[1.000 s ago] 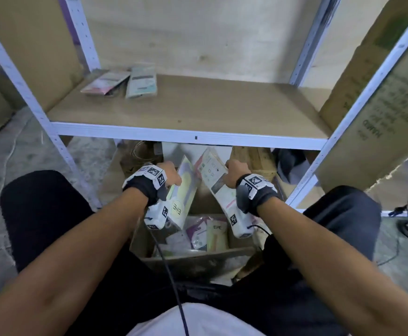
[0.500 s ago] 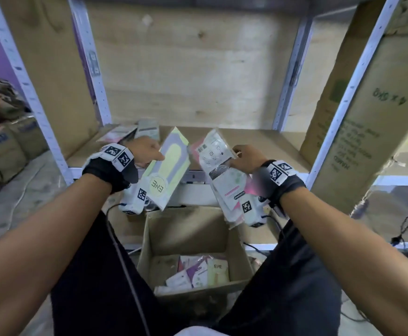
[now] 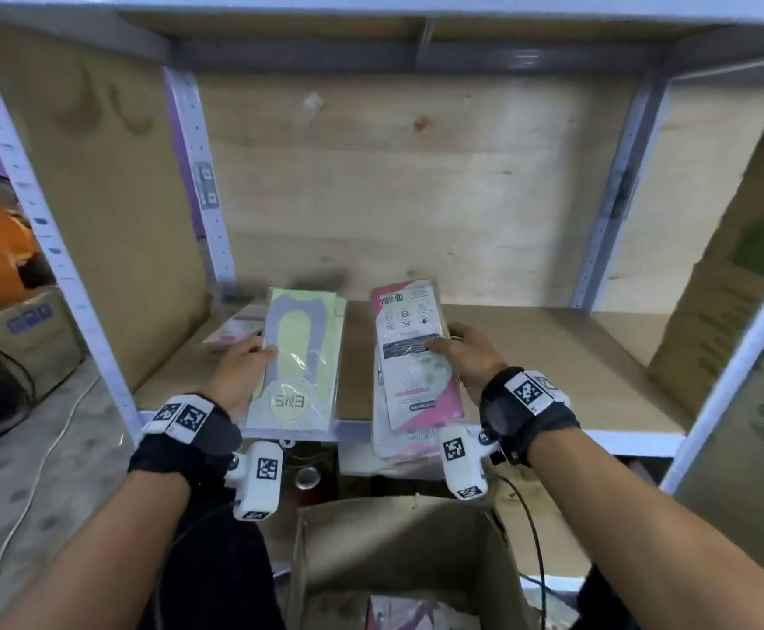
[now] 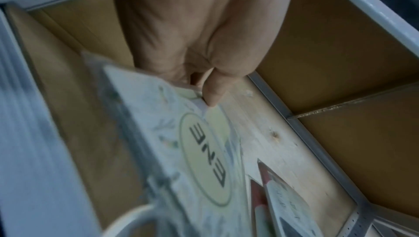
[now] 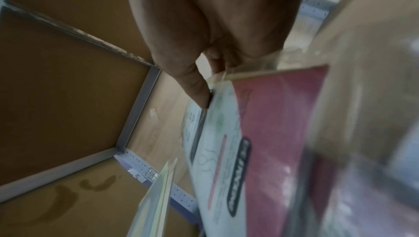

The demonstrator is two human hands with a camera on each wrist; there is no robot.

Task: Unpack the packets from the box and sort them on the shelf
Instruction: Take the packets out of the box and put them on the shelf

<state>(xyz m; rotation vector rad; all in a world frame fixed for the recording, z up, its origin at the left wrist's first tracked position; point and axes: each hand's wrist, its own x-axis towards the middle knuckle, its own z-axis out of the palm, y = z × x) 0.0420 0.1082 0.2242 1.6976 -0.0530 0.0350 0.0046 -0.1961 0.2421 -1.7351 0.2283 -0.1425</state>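
Yellow-green ENE packet (image 3: 296,363) is in the left hand (image 3: 239,372), thumb on the front face, fingers curled behind; the left wrist view confirms a pinch at the packet's edge. Pink packet stack (image 3: 414,356) is in the right hand (image 3: 471,356), thumb pressed on the printed face, other fingers wrapped round the far side. Looks like more than one packet in that bundle, count unclear.

Both loads are held over the front part of the wooden shelf board (image 3: 552,356), tilted up, not yet laid down. Two packets already lie flat at the back left of the shelf (image 3: 239,327), partly hidden behind the left hand. Cardboard box (image 3: 398,547) sits open below the shelf edge, some packets visible at the bottom.

Step in hand, as I read it: carry-to-shelf done, placement pending. Next move likely needs each type sent to its own pile: match the yellow-green one against the back-left packets if same kind, start a separate spot for the pink ones. Lay flat, then release. Watch the slippery plastic sleeves in the right bundle; they could fan out on letting go.
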